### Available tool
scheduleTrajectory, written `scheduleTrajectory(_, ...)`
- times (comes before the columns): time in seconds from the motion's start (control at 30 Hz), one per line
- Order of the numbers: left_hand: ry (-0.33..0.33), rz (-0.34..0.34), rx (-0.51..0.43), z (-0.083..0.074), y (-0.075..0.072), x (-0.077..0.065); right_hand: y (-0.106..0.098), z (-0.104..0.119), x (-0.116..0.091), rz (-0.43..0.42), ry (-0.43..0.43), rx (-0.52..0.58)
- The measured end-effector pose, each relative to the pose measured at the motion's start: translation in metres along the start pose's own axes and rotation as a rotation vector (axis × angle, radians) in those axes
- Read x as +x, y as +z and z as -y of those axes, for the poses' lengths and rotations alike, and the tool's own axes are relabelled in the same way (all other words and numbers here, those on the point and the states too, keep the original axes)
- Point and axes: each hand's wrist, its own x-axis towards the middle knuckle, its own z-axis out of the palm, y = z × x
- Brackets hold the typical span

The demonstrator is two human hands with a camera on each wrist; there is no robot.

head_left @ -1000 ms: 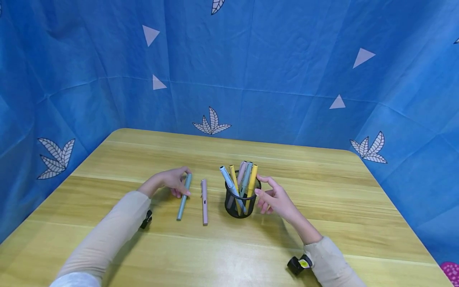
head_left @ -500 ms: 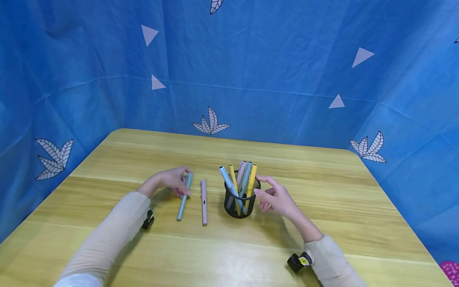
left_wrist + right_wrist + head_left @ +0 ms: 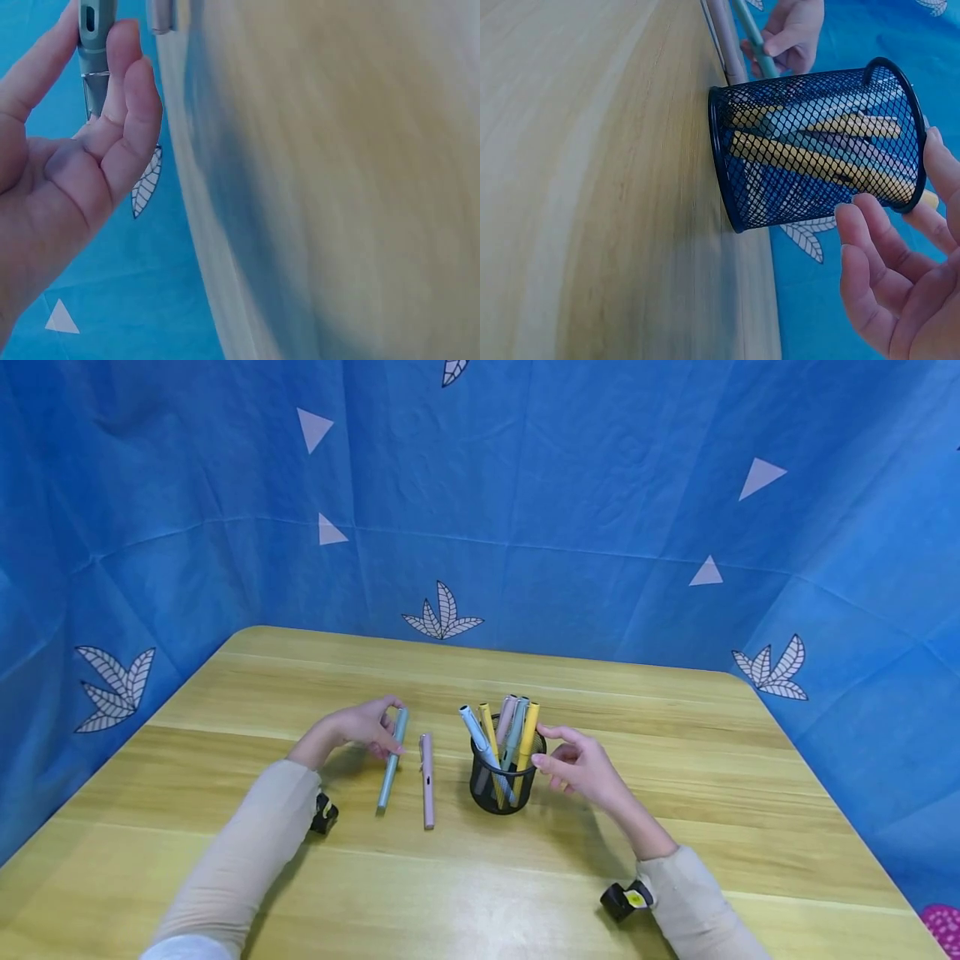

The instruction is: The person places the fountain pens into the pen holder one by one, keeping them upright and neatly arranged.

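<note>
My left hand (image 3: 363, 728) pinches a teal pen (image 3: 392, 768) between thumb and fingers near its upper end. The pen slants, its lower end close over the table. In the left wrist view, the same pen (image 3: 94, 45) rises past the curled fingers. Just right of it lies a lilac pen (image 3: 428, 785), clip side up. A black mesh pen holder (image 3: 495, 805) stands upright with several pens inside, among them a light blue pen (image 3: 472, 727) and a yellow pen (image 3: 529, 727). My right hand (image 3: 581, 766) holds its rim between thumb and index finger; the other fingers curl beside the mesh.
The wooden table (image 3: 480, 893) has rounded far corners and meets a blue patterned curtain (image 3: 570, 510) behind and at both sides. Black wrist cameras hang under both sleeves, the right one (image 3: 618, 902) low over the tabletop.
My left hand has moved slightly up and right, taking the teal pen with it. The right hand stays at the pen holder's rim, and the lilac pen has not moved.
</note>
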Motion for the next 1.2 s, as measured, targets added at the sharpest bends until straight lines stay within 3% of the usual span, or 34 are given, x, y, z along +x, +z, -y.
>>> scheduleTrajectory(0.2,0.06,0.004,-0.054,-0.006,0.0,0.001,0.0,-0.002,-0.001,-0.003,-0.035,-0.003)
scheduleTrajectory(0.4,0.13,-0.028,-0.092,-0.01,0.0,-0.004,0.0,-0.001,0.001,0.009,-0.014,0.031)
scheduleTrajectory(0.87,0.162,-0.07,-0.175,-0.017,0.005,-0.006,0.0,0.0,0.0,0.016,-0.016,0.027)
scheduleTrajectory(1.2,0.259,-0.098,-0.184,-0.034,0.009,-0.011,-0.001,-0.001,-0.001,0.009,-0.012,0.043)
